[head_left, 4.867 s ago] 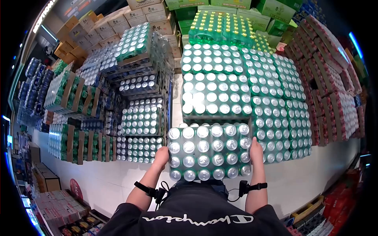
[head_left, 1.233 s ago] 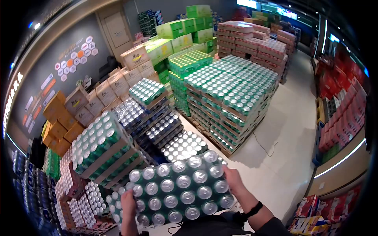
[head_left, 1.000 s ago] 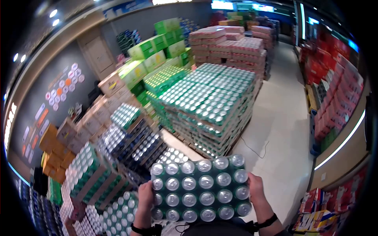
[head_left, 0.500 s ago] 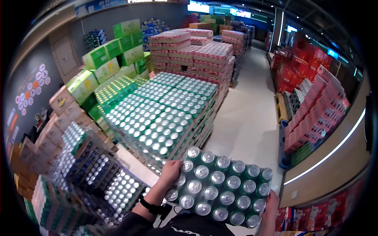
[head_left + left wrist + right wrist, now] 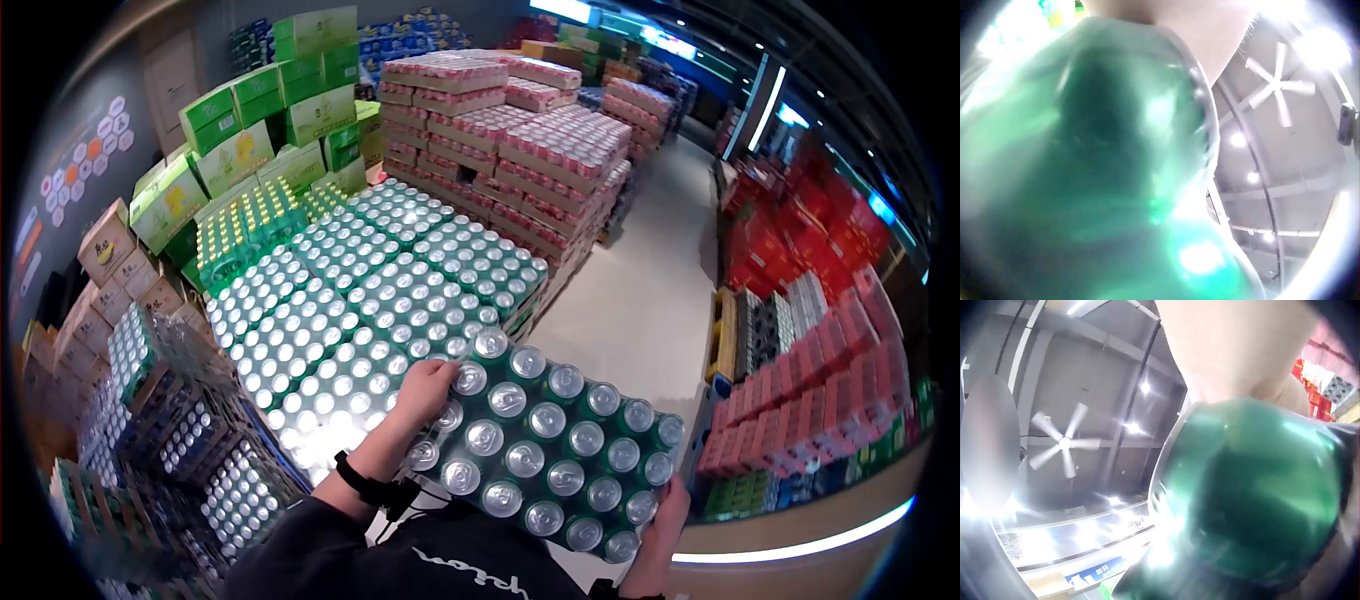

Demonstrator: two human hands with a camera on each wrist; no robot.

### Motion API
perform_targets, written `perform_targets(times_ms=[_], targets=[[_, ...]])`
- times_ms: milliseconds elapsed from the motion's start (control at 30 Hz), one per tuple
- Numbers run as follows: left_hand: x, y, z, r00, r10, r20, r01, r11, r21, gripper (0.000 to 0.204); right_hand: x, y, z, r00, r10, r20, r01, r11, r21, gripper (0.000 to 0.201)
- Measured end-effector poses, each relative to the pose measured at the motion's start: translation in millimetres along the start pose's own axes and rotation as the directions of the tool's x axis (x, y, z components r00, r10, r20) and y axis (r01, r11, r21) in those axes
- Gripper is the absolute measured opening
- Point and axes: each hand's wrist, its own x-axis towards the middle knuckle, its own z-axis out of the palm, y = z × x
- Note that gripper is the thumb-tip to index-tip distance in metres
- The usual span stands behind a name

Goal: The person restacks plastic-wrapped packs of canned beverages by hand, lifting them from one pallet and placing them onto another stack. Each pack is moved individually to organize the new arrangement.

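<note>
A shrink-wrapped pack of green cans (image 5: pixel 566 436) with silver tops is held in front of the body, slanting down to the right in the head view. My left hand (image 5: pixel 428 390) grips its left end, thumb up at the top edge. At the opposite end my right hand (image 5: pixel 666 522) holds the pack's lower right corner. The fingers of both hands are mostly hidden by the pack. Close up, the left wrist view shows green can sides (image 5: pixel 1104 137) under clear film, and the right wrist view shows a green can side (image 5: pixel 1254 494) below the hand.
A broad stack of similar can packs (image 5: pixel 345 300) stands just ahead on the left. Behind it rise pink can cases (image 5: pixel 520 130) and green cartons (image 5: pixel 260 100). A pale floor aisle (image 5: pixel 620 290) runs ahead. Pink packs (image 5: pixel 800 400) line the right; dark can stacks (image 5: pixel 190 440) stand lower left.
The view has swung from the stacks on the left toward the aisle on the right. Both hands keep hold of the pack, which has gone from level to slanted. The broad can stack is nearer.
</note>
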Motion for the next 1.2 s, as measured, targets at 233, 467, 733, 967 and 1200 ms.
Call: perform_targets(times_ms=[233,467,733,967,1200], targets=[[110,12,51,0.924,-0.239,-0.299,0.215,0.97,-0.114,0.038,256,-7,142,0.955,0.16,0.251,-0.112,0.974,-0.195,0.028],[175,8,67,0.68,-0.382,-0.626,0.227,0.921,-0.317,0.039,406,-33,333,0.682,0.388,0.62,-0.171,0.909,-0.381,0.029],[263,-29,72,0.409,-0.42,-0.811,0.233,0.907,-0.352,0.038,498,19,529,0.45,0.495,0.744,0.015,0.828,-0.56,0.029],[308,-14,104,0.249,-0.558,-0.792,0.049,0.824,-0.565,0.033,549,67,733,0.148,0.53,0.835,0.413,0.734,-0.539,0.03],[383,16,158,0.223,-0.667,-0.711,-0.123,0.704,-0.699,0.032,520,119,949,-0.15,0.504,0.85,0.849,0.506,-0.151,0.053]])
